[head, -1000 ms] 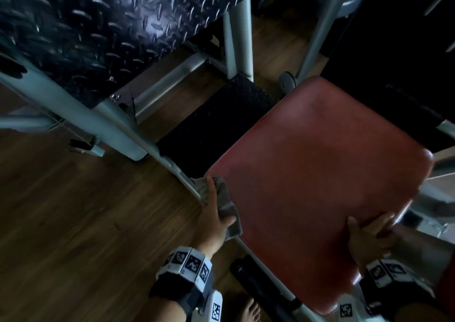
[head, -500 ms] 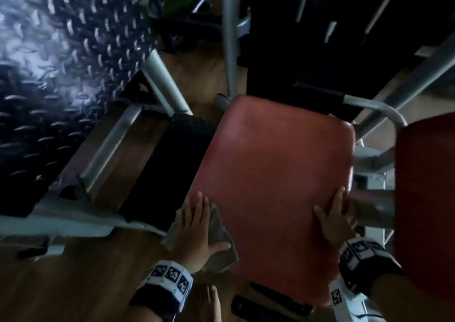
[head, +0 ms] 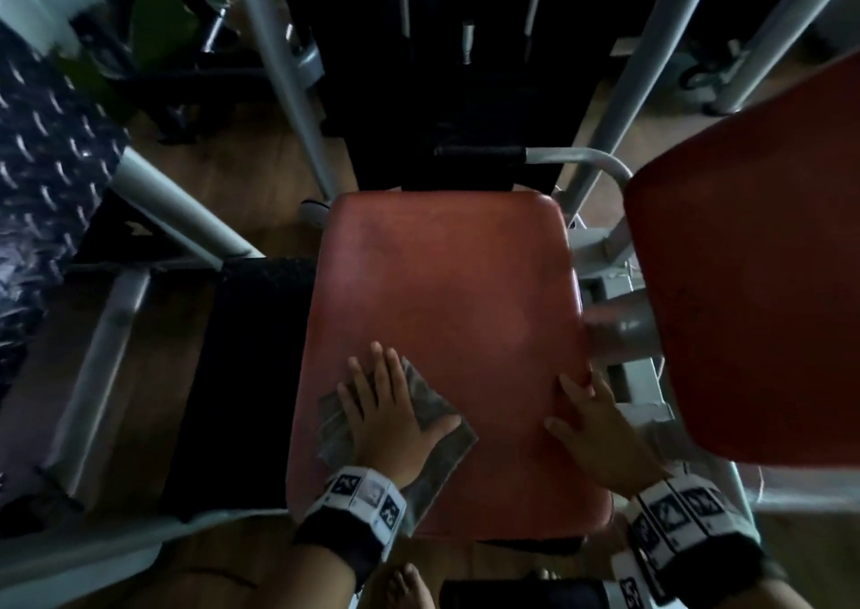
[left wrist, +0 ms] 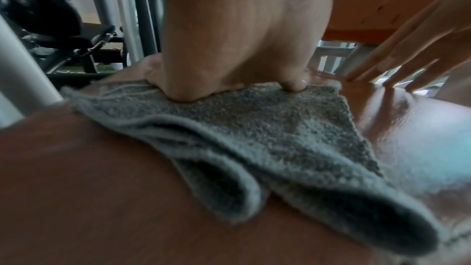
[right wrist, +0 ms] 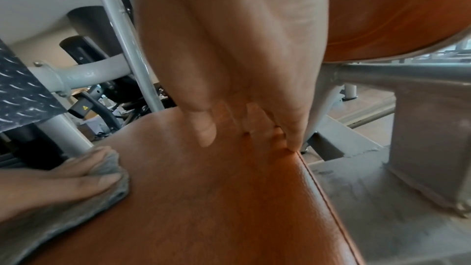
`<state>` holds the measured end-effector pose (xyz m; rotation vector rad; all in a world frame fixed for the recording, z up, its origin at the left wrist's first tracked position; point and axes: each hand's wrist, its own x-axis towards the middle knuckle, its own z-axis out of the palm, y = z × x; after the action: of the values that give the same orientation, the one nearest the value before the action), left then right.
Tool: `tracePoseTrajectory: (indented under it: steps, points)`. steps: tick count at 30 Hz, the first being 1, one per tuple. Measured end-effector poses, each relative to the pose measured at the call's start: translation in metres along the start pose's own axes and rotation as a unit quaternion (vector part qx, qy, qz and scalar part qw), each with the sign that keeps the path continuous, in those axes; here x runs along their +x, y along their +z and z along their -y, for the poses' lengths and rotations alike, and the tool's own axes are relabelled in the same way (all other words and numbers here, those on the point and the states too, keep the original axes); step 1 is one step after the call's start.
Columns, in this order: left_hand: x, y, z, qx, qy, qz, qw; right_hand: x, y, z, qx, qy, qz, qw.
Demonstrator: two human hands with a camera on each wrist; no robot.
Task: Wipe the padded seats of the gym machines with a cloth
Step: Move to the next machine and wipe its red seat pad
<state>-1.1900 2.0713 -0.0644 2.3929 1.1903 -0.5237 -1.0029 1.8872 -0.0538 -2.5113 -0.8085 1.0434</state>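
Observation:
A red padded seat (head: 446,301) fills the middle of the head view. On its near left part lies a grey terry cloth (head: 433,404), partly folded. My left hand (head: 386,404) lies flat on the cloth with straight fingers and presses it onto the pad; the left wrist view shows the palm on the cloth (left wrist: 267,128). My right hand (head: 591,427) rests flat on the seat's near right edge, fingertips at the seam (right wrist: 293,144). It holds nothing. The right wrist view also shows the left hand (right wrist: 76,176) on the cloth (right wrist: 63,213).
A second red pad (head: 754,283) stands close at the right, on a grey frame (head: 619,329). Grey uprights (head: 288,78) rise behind the seat. A checker-plate footplate (head: 42,180) is at the left, a black mat (head: 242,376) beside the seat. A bare foot (head: 405,585) stands below.
My left hand has slid the cloth from the seat's left edge onto the pad, toward the right. The right hand stays at the right edge. The head view has swung round over the seat.

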Motion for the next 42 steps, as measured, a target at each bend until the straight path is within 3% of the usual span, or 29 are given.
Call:
tracePoseTrajectory:
  steps: [5, 7, 9, 12, 14, 16, 20, 27, 35, 38, 42]
  points:
    - [0.002, -0.001, -0.019, -0.017, 0.063, 0.012, 0.998, -0.007, 0.003, 0.001, -0.032, 0.004, -0.017, 0.999]
    - [-0.004, -0.007, 0.004, -0.052, 0.094, -0.042, 0.993, -0.009, 0.009, 0.015, -0.087, -0.026, -0.033, 0.995]
    - [-0.013, -0.010, 0.038, -0.115, 0.096, -0.120, 0.982, -0.011, 0.016, 0.038, -0.142, -0.127, -0.051, 0.980]
    - [-0.028, -0.007, 0.084, -0.228, 0.021, -0.181, 0.956, -0.007, 0.036, 0.078, -0.192, -0.342, -0.024, 0.920]
    - [-0.037, 0.000, 0.099, -0.292, -0.006, -0.183, 0.939, 0.002, 0.056, 0.098, -0.269, -0.431, 0.026, 0.861]
    - [-0.044, 0.009, 0.104, -0.330, -0.005, -0.158, 0.931, 0.015, 0.073, 0.112, -0.340, -0.452, 0.055, 0.823]
    - [-0.039, 0.028, 0.108, -0.278, -0.017, -0.132, 0.951, 0.039, 0.084, 0.108, -0.388, -0.455, 0.054, 0.800]
    - [-0.039, 0.031, 0.110, -0.249, -0.028, -0.108, 0.962, 0.064, 0.051, 0.091, -0.360, -0.366, 0.006, 0.858]
    - [-0.039, 0.031, 0.106, -0.227, -0.041, -0.097, 0.968, 0.079, 0.010, 0.065, -0.294, -0.173, -0.033, 0.939]
    - [-0.038, 0.031, 0.104, -0.221, -0.054, -0.091, 0.969, 0.068, 0.011, 0.072, -0.208, -0.186, -0.034, 0.960]
    - [-0.037, 0.030, 0.105, -0.219, -0.059, -0.076, 0.971, 0.058, 0.022, 0.077, -0.233, -0.220, -0.057, 0.945]
